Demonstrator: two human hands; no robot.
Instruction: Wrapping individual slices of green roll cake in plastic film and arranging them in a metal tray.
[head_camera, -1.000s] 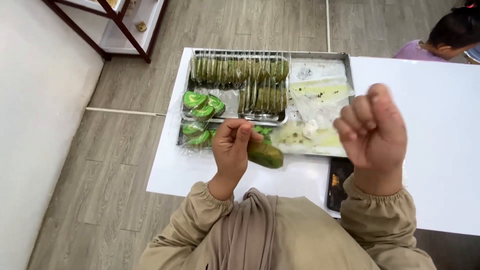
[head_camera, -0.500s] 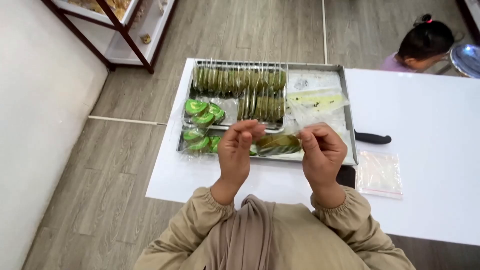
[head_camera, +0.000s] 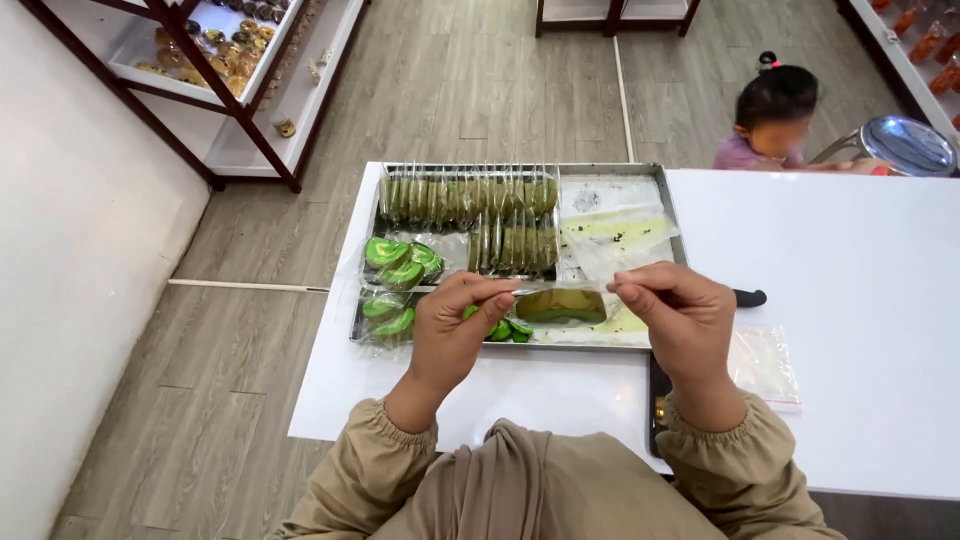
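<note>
My left hand (head_camera: 462, 325) and my right hand (head_camera: 672, 318) pinch the two top corners of a clear plastic bag (head_camera: 562, 304) between them. A green and brown slice of cake sits inside the bag. I hold it just above the near edge of a metal tray (head_camera: 668, 210) on a white table (head_camera: 880, 300). The tray carries rows of bagged green cake slices (head_camera: 468, 198) at the back and green swirl rolls (head_camera: 400, 265) in wrap at the left.
A black knife handle (head_camera: 750, 297) lies right of the tray, with a stack of clear bags (head_camera: 764, 362) and a dark phone (head_camera: 657, 400) near it. A small child (head_camera: 775, 115) stands at the table's far edge beside a round metal lid (head_camera: 912, 145). Shelves stand at upper left.
My right hand came down from a raised fist and took the bag's right corner. Both hands now stretch the bagged slice out between them.
</note>
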